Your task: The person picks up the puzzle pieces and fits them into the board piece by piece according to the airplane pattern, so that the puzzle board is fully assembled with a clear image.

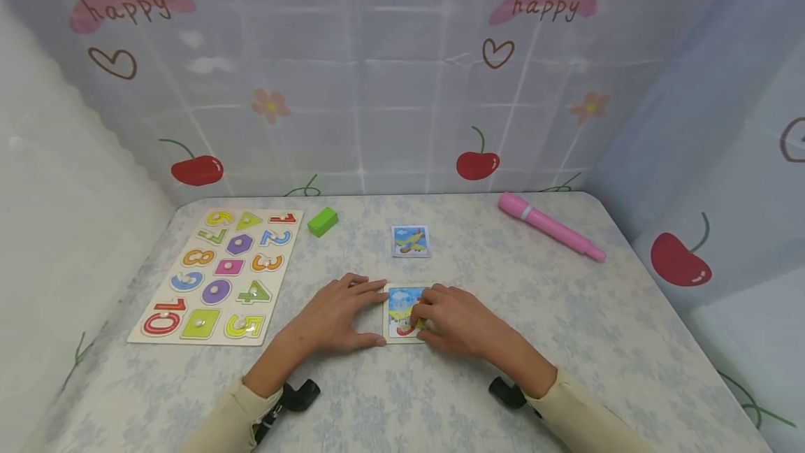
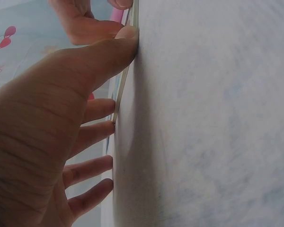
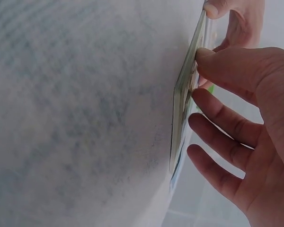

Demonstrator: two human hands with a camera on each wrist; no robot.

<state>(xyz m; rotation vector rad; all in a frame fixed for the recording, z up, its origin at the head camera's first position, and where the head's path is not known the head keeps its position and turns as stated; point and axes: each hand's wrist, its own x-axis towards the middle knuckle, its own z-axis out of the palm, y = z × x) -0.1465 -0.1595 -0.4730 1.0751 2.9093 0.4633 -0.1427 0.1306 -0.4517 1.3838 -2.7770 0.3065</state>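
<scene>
A small picture puzzle board [image 1: 402, 306] with a pale wooden rim lies on the table between both hands. Its picture shows blue sky and yellow and red shapes. My left hand [image 1: 336, 313] rests along the board's left side, thumb at the near corner, the other fingers spread and fairly straight. Over the right part of the board, my right hand [image 1: 462, 320] bends its fingers, with thumb and index finger at a puzzle piece [image 1: 404, 328] that they partly hide. In the right wrist view the board [image 3: 180, 113] stands out edge-on beneath the right fingertips.
Behind the board lies a square card [image 1: 411, 241] picturing a yellow aeroplane. A green block [image 1: 323, 222] sits further left, near a number-and-shape board [image 1: 234, 331]. A pink marker-shaped stick [image 1: 556, 229] lies at the back right. Printed curtains surround the patterned table [image 1: 390, 404].
</scene>
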